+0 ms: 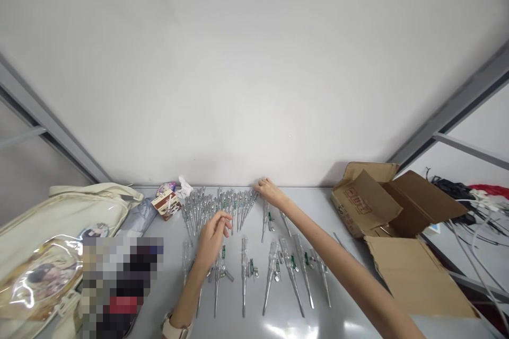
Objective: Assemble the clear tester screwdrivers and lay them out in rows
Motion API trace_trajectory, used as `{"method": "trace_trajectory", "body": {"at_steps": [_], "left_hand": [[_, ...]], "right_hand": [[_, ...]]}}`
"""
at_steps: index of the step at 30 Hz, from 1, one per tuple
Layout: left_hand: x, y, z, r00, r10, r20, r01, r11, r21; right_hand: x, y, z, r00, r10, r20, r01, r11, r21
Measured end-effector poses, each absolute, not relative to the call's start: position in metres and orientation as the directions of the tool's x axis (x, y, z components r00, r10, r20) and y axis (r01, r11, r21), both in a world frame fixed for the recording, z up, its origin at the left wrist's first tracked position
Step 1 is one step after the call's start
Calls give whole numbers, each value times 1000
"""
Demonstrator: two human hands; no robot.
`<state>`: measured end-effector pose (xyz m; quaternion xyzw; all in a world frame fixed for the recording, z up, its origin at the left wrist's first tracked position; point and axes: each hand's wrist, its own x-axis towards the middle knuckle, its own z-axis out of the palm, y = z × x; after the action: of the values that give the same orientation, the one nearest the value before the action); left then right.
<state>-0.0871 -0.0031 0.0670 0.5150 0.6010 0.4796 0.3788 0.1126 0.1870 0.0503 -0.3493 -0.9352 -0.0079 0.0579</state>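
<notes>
Hands: left hand (211,241) half-open above tester screwdrivers (218,212) | right hand (268,193) open beside their tips

two slim arms reach into view, the left arm (186,296) and the right arm (342,270), both bare from the wrist up to where the edge of the view cuts them off. the left hand (212,238) and the right hand (270,193) are bare too, with long, narrow fingers; the nails are too small to make out. around the left wrist sits a wide cream band (177,329), thick and soft-edged, perhaps a watch strap or a bracelet, though the bottom edge of the view cuts it off and hides any face or clasp. the right wrist is bare, with no band or marking showing.
</notes>
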Motion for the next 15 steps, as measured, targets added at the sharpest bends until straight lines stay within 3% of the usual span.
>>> {"method": "trace_trajectory", "body": {"at_steps": [5, 11, 13, 15], "left_hand": [[-87, -4, 65, -204, 979, 22, 230, 26, 973], [-85, -6, 74, -214, 976, 21, 180, 18, 984], [-86, -9, 78, -228, 973, 22, 118, 6, 993], [-84, -14, 80, -216, 976, 5, 8, -3, 1000]], "right_hand": [[122, 185, 71, -817, 566, 113, 575, 815, 75], [167, 156, 125, -810, 556, 187, 581, 805, 119], [187, 137, 143, -782, 578, 233, 608, 790, 79], [201, 112, 154, -679, 650, 341, 653, 747, -122]]}}
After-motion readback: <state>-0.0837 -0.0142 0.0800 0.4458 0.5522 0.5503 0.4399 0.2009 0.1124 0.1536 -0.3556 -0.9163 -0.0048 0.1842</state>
